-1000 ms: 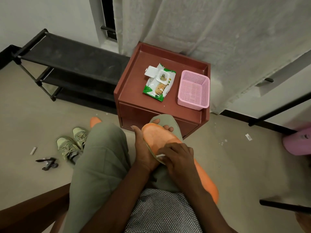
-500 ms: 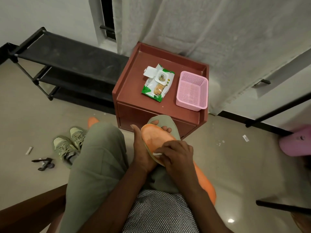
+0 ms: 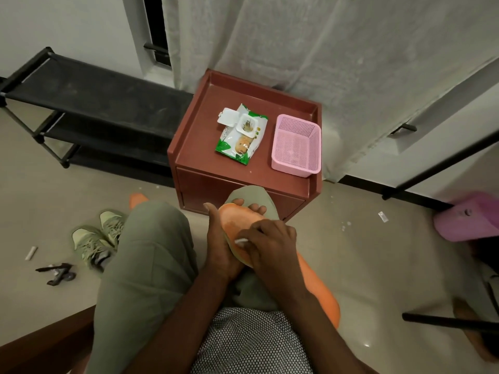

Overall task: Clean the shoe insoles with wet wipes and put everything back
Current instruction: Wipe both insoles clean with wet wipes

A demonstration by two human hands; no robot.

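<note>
Head view, pink basket (image 3: pixel 296 147), wipes pack (image 3: pixel 241 134) lid open

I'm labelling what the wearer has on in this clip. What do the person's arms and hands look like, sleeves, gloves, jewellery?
Both forearms are bare, with no sleeves in view. The left hand and right hand wear no gloves; no watch, ring or bracelet shows on the visible parts.

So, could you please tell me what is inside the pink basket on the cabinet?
The pink basket looks empty: its mesh floor shows through, with nothing lying on it. The strip just behind its near wall is hidden from this angle.
</note>
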